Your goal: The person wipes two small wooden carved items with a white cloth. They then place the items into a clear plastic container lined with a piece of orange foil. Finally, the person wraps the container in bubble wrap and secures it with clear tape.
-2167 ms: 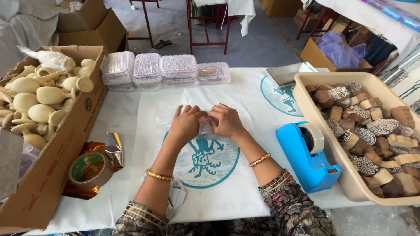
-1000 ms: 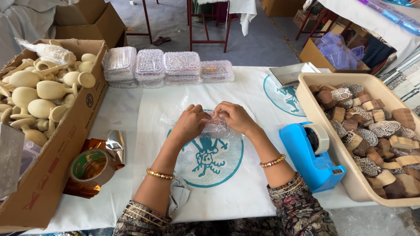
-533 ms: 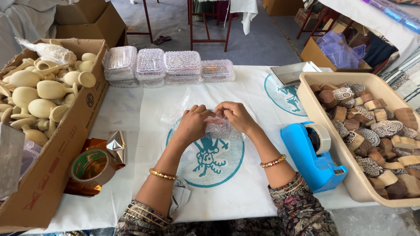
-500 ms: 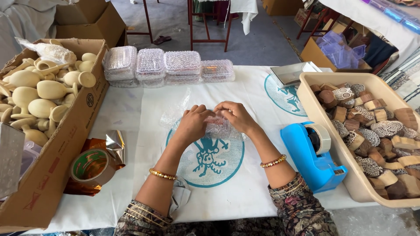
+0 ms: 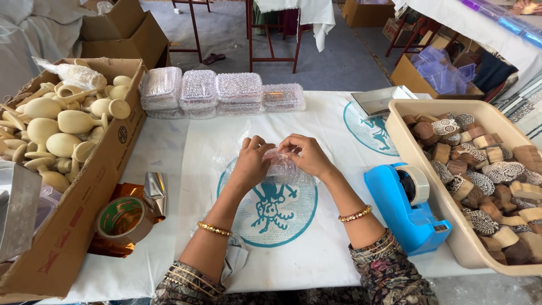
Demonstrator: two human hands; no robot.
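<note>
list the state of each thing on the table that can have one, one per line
bubble wrap bundle: held between both hands, just above the table
left hand: closed on the bundle
right hand: closed on the bundle
blue tape dispenser: upright, roll loaded
brown tape roll: lying flat, loose end crumpled
cardboard box: open, full of wooden pieces
beige tub: open, full of carved blocks
clear plastic boxes: stacked, closed

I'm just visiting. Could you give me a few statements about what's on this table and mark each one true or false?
1. Both hands, left hand and right hand, hold a piece of bubble wrap. True.
2. The blue tape dispenser sits left of the hands. False: it is to their right, beside the beige tub.
3. The cardboard box on the left holds pale wooden pieces. True.
4. The beige tub is full of plastic lids. False: it holds carved wooden blocks.
5. Stacks of clear plastic boxes stand beyond the hands. True.
</note>
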